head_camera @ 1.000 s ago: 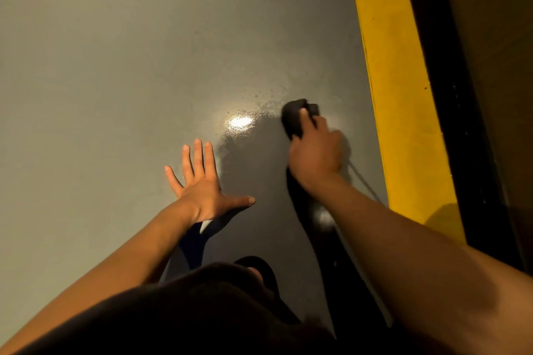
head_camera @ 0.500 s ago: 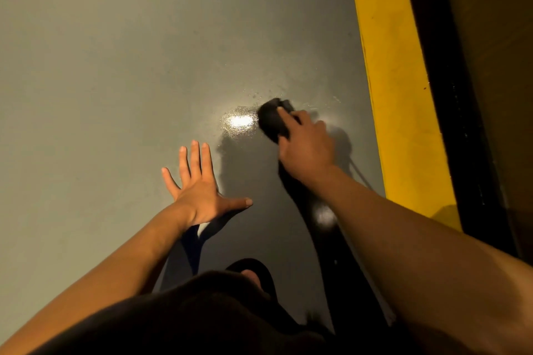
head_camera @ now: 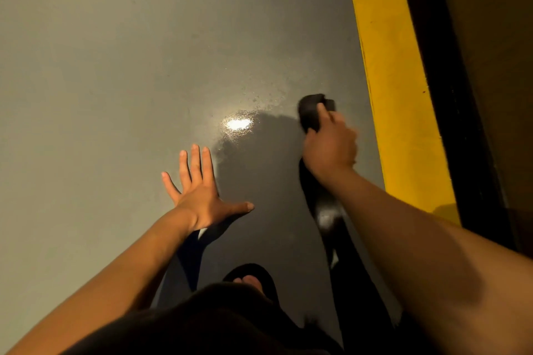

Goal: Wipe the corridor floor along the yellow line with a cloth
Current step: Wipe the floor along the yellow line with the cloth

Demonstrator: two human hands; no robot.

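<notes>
The right hand (head_camera: 328, 147) sits right of the frame's centre, its fingers curled around a dark cloth (head_camera: 313, 111) and pressing it onto the grey floor (head_camera: 101, 66). The cloth sticks out past the fingertips toward the top of the frame, bunched into a dark lump. It lies near the yellow line (head_camera: 395, 101) but not on it; a narrow strip of grey floor shows between the two.

The left hand (head_camera: 199, 190) lies flat on the floor just left of centre, lower than the right hand, with fingers straight and spread and the thumb pointing toward the right side of the frame. It grasps nothing.

Between the two hands, slightly higher, a bright glare spot (head_camera: 238, 124) shines on a wet-looking, speckled patch of floor. The yellow line runs from the top edge down to the lower right, bordered on its right by a black strip (head_camera: 450, 101).

At the bottom centre of the frame a foot in a dark sandal (head_camera: 251, 277) rests on the floor, partly hidden by the person's dark clothing (head_camera: 216, 323). Dark shadows fall under both forearms.
</notes>
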